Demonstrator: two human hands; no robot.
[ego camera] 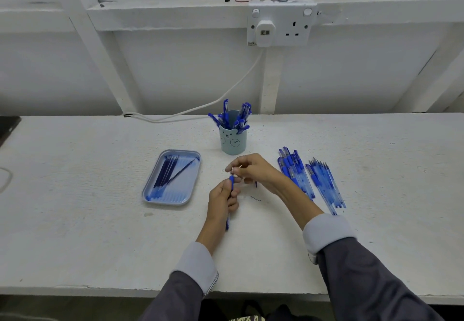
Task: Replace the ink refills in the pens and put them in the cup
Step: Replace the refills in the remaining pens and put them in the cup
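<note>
Here, blue pen [231,182]: left hand [222,202] grips, right hand [253,171] pinches tip.

Our left hand [222,199] curls round a pen [231,182]; our right hand [253,170], forearm angled inward, pinches the pen's top end with its fingertips.

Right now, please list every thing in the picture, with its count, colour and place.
table: one, white, under everything
cup: one, pale blue, back centre
pens in cup: several, blue, upright
tray: one, blue-grey, left of the hands
refills: several, dark blue, in the tray
loose pens: many, blue, on the table, right
socket: one, white, on the wall
held pen: one, blue, in the left hand
left hand: grips the held pen
right hand: fingers pinch a small part at the pen's top
</note>
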